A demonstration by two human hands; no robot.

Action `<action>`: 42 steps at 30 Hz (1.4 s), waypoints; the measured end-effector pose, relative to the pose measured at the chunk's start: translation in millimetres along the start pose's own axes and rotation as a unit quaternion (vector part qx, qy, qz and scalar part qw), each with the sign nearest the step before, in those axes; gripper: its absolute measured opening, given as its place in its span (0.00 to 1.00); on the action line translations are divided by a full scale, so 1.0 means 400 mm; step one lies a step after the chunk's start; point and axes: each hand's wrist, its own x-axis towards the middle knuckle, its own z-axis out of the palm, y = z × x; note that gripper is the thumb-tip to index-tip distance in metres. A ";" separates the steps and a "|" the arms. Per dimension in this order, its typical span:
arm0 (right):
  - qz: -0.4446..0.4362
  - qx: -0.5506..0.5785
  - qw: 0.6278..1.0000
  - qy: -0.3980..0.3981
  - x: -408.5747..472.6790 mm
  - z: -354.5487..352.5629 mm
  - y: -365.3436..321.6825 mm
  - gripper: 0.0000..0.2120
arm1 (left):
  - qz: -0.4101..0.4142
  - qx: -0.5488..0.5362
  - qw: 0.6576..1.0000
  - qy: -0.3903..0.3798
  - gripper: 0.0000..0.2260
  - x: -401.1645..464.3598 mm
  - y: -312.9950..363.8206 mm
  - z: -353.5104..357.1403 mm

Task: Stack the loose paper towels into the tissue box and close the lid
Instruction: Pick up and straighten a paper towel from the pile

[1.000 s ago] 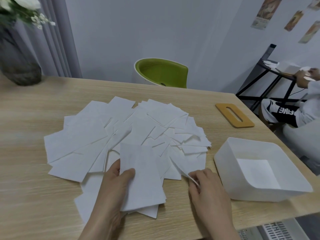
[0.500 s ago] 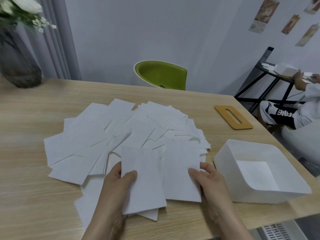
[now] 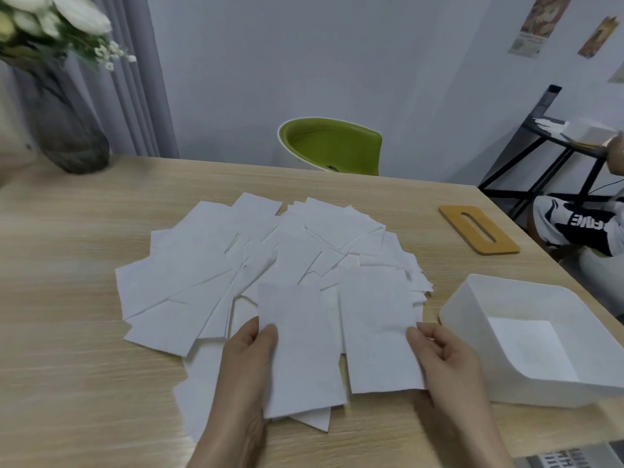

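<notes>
Paper towels, loose and overlapping, lie fanned across the middle of the wooden surface (image 3: 84, 332); the two nearest are in hand. Left hand (image 3: 246, 363) holds one sheet (image 3: 300, 352) by its left edge, thumb on top and the remaining fingers apparently beneath, though these are hidden by the sheet. Right hand (image 3: 445, 363) pinches a second sheet (image 3: 378, 332) at its right edge between thumb and curled fingers. Both held sheets sit just above the near edge of the fan (image 3: 263, 261), side by side and slightly overlapping. To the right, near the right hand, stands the open white tissue box (image 3: 472, 309), which appears to hold at least one flat sheet (image 3: 526, 349) on its floor. Farther back on the same side lies the wooden lid (image 3: 479, 229) with its slot, well apart from the box and not yet fitted. Sheets of this kind are judged very light, limp and easily creased or torn; a light pinch at an edge or corner, one sheet at a time, should lift each without dragging its neighbours, and squared edges will help the stack lie flat in the box. At the far edge stand a dark vase (image 3: 72, 130) of white flowers and, beyond the surface, a green chair (image 3: 331, 146).
</notes>
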 end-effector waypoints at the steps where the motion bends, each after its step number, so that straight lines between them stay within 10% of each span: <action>1: 0.029 0.059 0.998 -0.016 -0.006 0.007 -0.010 0.05 | 0.001 -0.002 1.000 -0.001 0.12 0.000 -0.001 0.001; 8: 0.098 0.106 0.979 -0.145 -0.048 0.107 -0.032 0.05 | 0.001 -0.009 1.000 -0.001 0.11 0.002 -0.002 0.003; 21: 0.077 0.066 0.985 -0.141 -0.079 0.177 -0.026 0.04 | -0.015 -0.031 0.999 0.005 0.14 -0.015 0.006 0.008; 42: -0.142 -0.083 0.976 -0.143 -0.070 0.253 -0.013 0.11 | 0.054 -0.029 0.997 0.047 0.11 -0.006 0.034 -0.070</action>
